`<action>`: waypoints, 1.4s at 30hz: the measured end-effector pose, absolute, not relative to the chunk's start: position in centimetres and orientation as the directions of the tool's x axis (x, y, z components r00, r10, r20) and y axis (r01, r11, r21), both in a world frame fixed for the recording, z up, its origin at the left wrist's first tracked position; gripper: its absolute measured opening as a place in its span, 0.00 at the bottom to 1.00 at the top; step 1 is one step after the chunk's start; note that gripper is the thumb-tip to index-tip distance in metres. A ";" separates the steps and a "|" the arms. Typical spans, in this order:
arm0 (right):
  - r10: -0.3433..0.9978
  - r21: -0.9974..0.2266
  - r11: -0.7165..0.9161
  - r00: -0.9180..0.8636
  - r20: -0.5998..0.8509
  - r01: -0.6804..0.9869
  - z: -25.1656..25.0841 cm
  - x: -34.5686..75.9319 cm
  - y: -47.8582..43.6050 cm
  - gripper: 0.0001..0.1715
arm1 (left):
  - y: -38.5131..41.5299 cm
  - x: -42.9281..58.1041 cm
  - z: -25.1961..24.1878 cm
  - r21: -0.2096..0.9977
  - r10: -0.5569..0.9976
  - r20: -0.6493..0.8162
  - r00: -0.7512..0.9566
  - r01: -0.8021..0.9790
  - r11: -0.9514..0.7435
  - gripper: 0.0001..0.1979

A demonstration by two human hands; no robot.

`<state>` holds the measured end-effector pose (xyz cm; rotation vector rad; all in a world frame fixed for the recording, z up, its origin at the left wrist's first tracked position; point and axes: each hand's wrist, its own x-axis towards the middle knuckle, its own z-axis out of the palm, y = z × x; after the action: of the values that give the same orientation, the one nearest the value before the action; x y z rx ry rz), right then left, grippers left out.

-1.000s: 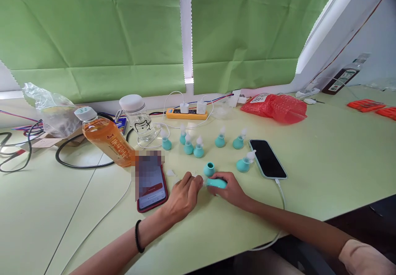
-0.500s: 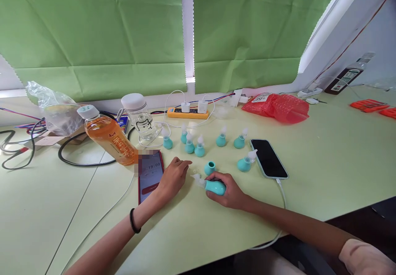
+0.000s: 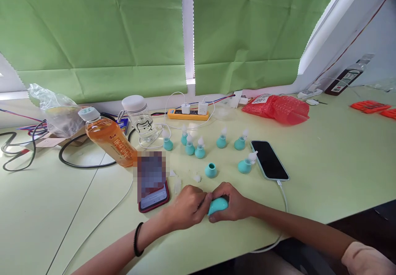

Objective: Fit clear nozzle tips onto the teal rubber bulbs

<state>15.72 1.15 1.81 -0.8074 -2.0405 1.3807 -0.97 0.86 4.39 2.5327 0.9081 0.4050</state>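
My right hand (image 3: 234, 204) is wrapped round the teal bulb of a nasal aspirator (image 3: 219, 205), low over the front of the table. My left hand (image 3: 191, 206) is closed at the bulb's left end, its fingers touching those of the right. The clear nozzle end is hidden inside the left fingers. Just beyond the hands stands a teal bulb (image 3: 210, 171) with its round mouth uncovered. Small clear pieces (image 3: 197, 178) lie to its left. Several nasal aspirators (image 3: 199, 151) with clear tips stand further back, and one with a tilted tip (image 3: 245, 166) is by the white-cased phone.
A red-edged phone (image 3: 154, 203) lies left of the hands, a charging phone (image 3: 269, 159) to the right. Behind are a tilted tea bottle (image 3: 108, 139), a clear cup (image 3: 144, 124), an orange power strip (image 3: 187, 114) and a red bubble-wrap bag (image 3: 275, 109). Cables cross the left side.
My left hand has moved right and nearer me, closing at the aspirator's nozzle end. The right hand has drawn the aspirator slightly nearer me. Clear pieces formerly behind the left hand now show.
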 end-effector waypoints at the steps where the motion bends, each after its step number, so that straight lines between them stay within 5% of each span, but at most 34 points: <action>1: 0.722 -0.939 0.294 -0.686 0.097 0.177 1.9 15.8 1.2 0.14 | 0.9 -1.0 4.6 0.538 0.647 0.110 0.754 0.502 -0.677 0.21; 5: 0.641 -0.951 0.272 -0.765 0.067 0.144 2.2 16.2 1.4 0.13 | 0.8 -1.2 5.6 0.763 0.631 -0.046 0.775 0.435 -0.478 0.24; 8: 0.606 -0.944 0.306 -0.790 0.095 0.121 2.1 16.7 1.7 0.13 | 1.2 -1.9 6.6 0.763 0.679 -0.141 0.720 0.516 -0.388 0.27; 14: 0.883 -0.912 0.402 -0.298 0.362 0.083 2.0 17.6 3.1 0.12 | 2.9 -3.3 7.6 0.100 0.738 -0.157 0.657 0.754 -0.650 0.21; 17: 0.866 -0.852 0.491 0.006 0.500 0.181 1.9 17.6 3.8 0.10 | 3.8 -3.2 7.1 -0.045 0.776 -0.187 0.603 0.783 -0.620 0.14; 20: 0.847 -0.822 0.491 0.062 0.527 0.288 1.7 17.2 4.2 0.12 | 4.2 -3.1 6.3 -0.051 0.769 -0.207 0.605 0.778 -0.626 0.09; 26: 0.938 -0.846 0.338 -0.078 0.337 0.413 0.8 16.9 4.6 0.16 | 4.6 -4.4 6.4 0.065 0.764 -0.148 0.628 0.777 -0.626 0.16; 31: 0.948 -0.829 0.312 -0.099 0.301 0.465 0.0 17.2 5.1 0.18 | 4.4 -5.5 8.5 0.047 0.785 -0.128 0.606 0.795 -0.605 0.16; 37: 0.857 -0.724 0.464 -0.050 0.513 0.510 0.4 16.6 4.6 0.19 | 4.2 -5.8 7.4 0.012 0.736 -0.182 0.651 0.750 -0.661 0.11; 42: 0.577 -0.420 0.691 -0.099 0.811 0.588 2.6 17.5 4.1 0.20 | 4.5 -5.5 5.3 -0.042 0.729 -0.136 0.671 0.731 -0.681 0.10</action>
<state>17.53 4.13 2.55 -0.9329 -1.7593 -0.0123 -5.49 4.50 5.29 2.8567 1.2488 -0.2221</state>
